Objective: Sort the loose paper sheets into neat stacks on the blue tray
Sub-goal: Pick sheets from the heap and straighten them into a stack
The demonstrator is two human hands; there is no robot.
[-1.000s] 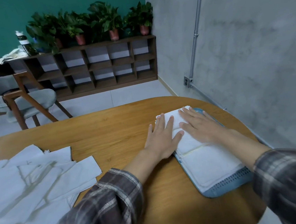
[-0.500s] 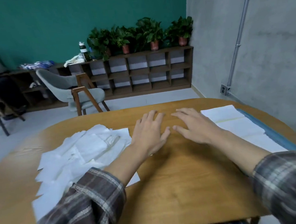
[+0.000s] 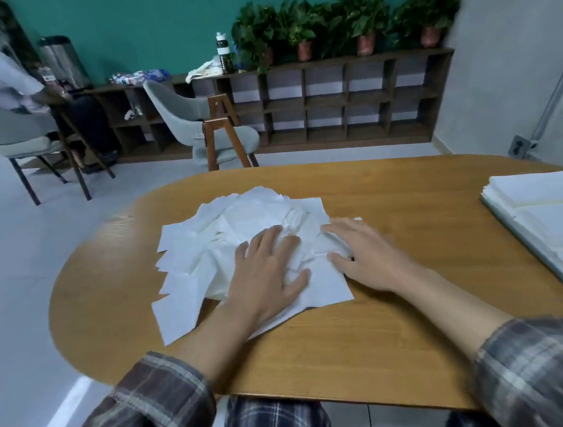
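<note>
Currently the wooden tabletop (image 3: 402,305) carries two groups of paper, well apart. The larger is the loose pile of paper sheets (image 3: 207,248), left of centre, overlapping at all angles, with some creased. At the right edge sits the blue tray (image 3: 550,265), with only its rim showing beside the neat stacks (image 3: 554,200) laid on it.

My left hand (image 3: 268,273) lies flat on the pile's near side, fingers spread, gripping nothing. My right hand (image 3: 370,256) rests flat on the pile's right margin, fingers likewise straight, nothing pinched.

Judgement: the step in hand is separating sheets for pickup.

Recommendation: use the left palm as an anchor, slide the right fingertips under one uppermost sheet at a free corner, and lift it alone. Thin sheets will likely cling and drag their neighbours. Square its edges before carrying it across to the matching stack.
</note>
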